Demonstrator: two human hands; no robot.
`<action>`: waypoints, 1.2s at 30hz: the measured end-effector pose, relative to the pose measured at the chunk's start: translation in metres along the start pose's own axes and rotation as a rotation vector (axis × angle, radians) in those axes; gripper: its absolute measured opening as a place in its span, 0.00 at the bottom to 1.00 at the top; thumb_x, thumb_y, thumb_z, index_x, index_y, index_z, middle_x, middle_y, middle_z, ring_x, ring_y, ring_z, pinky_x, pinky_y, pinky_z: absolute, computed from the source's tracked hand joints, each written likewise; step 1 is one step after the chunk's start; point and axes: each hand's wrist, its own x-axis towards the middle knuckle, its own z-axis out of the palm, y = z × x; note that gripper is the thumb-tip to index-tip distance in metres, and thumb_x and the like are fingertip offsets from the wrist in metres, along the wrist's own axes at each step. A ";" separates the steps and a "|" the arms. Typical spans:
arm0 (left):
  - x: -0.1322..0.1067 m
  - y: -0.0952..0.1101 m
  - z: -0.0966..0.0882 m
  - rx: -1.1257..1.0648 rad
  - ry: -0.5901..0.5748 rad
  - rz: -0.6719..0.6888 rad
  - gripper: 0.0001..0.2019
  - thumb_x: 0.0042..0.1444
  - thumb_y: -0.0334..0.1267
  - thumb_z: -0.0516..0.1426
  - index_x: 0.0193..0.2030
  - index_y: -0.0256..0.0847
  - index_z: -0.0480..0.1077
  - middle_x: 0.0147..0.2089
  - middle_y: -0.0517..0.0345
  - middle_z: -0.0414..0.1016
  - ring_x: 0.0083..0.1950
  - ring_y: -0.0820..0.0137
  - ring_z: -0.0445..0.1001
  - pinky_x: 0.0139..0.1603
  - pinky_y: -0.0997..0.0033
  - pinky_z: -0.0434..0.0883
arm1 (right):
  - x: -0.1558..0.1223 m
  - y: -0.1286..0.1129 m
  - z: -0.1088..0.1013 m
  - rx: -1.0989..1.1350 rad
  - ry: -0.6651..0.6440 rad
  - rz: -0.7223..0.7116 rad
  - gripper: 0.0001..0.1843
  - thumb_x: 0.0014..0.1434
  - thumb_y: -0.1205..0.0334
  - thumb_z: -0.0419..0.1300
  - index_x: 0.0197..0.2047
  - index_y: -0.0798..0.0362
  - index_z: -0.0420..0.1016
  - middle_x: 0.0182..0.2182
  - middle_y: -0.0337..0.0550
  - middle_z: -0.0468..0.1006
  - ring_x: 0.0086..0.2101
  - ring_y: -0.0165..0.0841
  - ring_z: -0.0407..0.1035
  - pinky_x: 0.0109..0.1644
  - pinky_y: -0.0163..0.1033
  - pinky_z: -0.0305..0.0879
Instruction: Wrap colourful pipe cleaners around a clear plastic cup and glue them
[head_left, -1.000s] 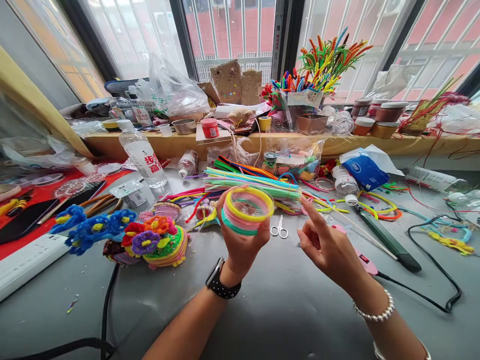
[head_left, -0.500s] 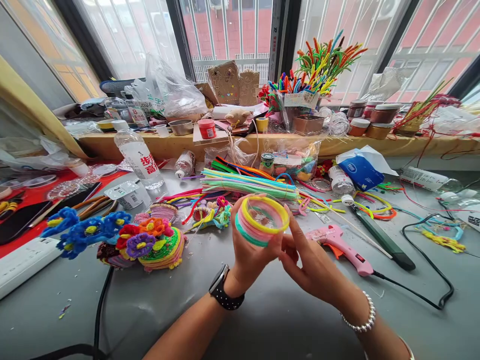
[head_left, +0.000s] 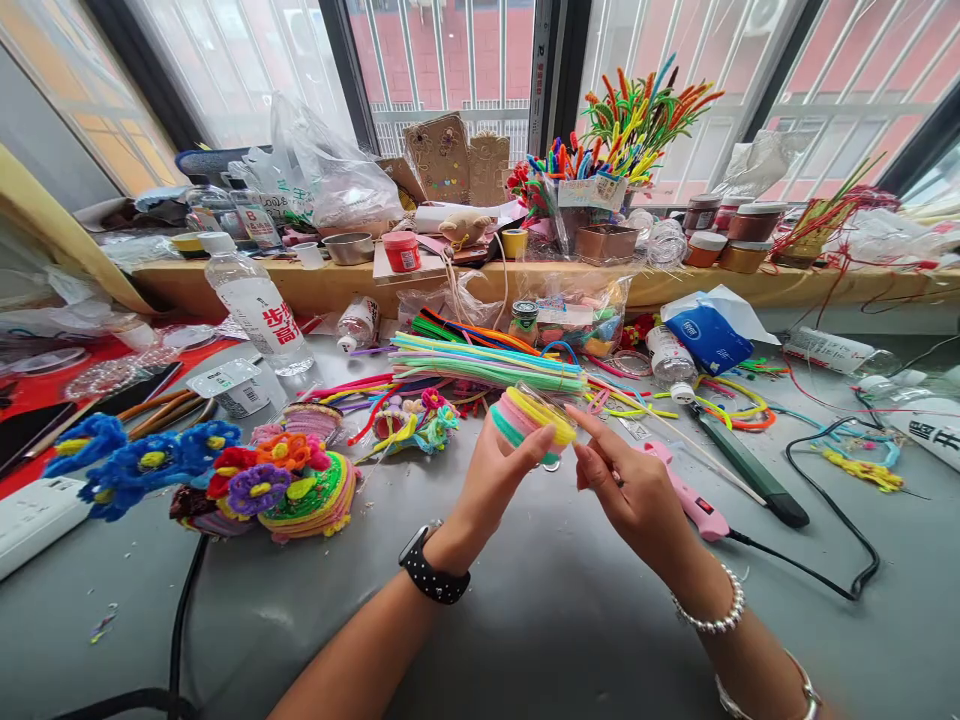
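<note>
My left hand (head_left: 491, 475) is wrapped around a clear plastic cup (head_left: 526, 415) banded with fuzzy pipe cleaner in green, pink and yellow. The cup is tilted on its side, its rim toward the right. At the rim, beside the yellow band, is my right hand (head_left: 634, 490); its index finger is stretched out to the edge and the other fingers are bent, with nothing visible in them. A bundle of pastel pipe cleaners (head_left: 480, 362) lies just behind the cup. Beyond my right hand rests a pink glue gun (head_left: 694, 500), partly hidden by that hand.
Left of my hands stand fuzzy flower pieces (head_left: 281, 480) and a water bottle (head_left: 255, 305). A green-handled cutter (head_left: 757, 475) and a black cable (head_left: 862, 580) lie on the right. Jars and a pot of pipe-cleaner plants (head_left: 600, 190) line the wooden sill (head_left: 450, 285).
My left hand has tipped the cup over, so its open top now faces right instead of up. My right hand has shifted slightly, index finger extended at the rim. The view moved a little.
</note>
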 end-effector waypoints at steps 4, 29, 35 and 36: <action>0.000 0.002 0.001 -0.002 -0.032 -0.052 0.23 0.46 0.47 0.62 0.47 0.38 0.66 0.47 0.49 0.75 0.49 0.61 0.73 0.49 0.62 0.69 | 0.001 0.000 -0.002 -0.054 0.063 0.002 0.19 0.64 0.59 0.47 0.52 0.60 0.70 0.21 0.39 0.77 0.19 0.29 0.70 0.23 0.32 0.63; 0.000 0.021 -0.013 0.144 -0.299 -0.162 0.34 0.44 0.43 0.64 0.59 0.49 0.59 0.53 0.55 0.69 0.49 0.63 0.70 0.47 0.66 0.69 | 0.005 0.025 -0.039 -0.376 0.492 0.263 0.24 0.63 0.50 0.47 0.30 0.57 0.77 0.11 0.32 0.58 0.14 0.24 0.52 0.21 0.32 0.49; 0.003 0.030 -0.020 0.345 -0.397 -0.189 0.35 0.44 0.44 0.63 0.61 0.52 0.57 0.62 0.55 0.59 0.56 0.59 0.64 0.49 0.65 0.68 | 0.016 0.039 -0.056 -0.555 0.424 0.259 0.24 0.62 0.50 0.47 0.28 0.56 0.77 0.14 0.39 0.65 0.16 0.27 0.54 0.24 0.33 0.48; 0.004 0.030 -0.021 0.366 -0.403 -0.194 0.35 0.45 0.45 0.63 0.61 0.53 0.56 0.63 0.56 0.58 0.59 0.58 0.61 0.51 0.64 0.67 | 0.020 0.039 -0.060 -0.584 0.417 0.267 0.24 0.62 0.51 0.47 0.28 0.56 0.76 0.14 0.40 0.65 0.17 0.27 0.54 0.24 0.34 0.47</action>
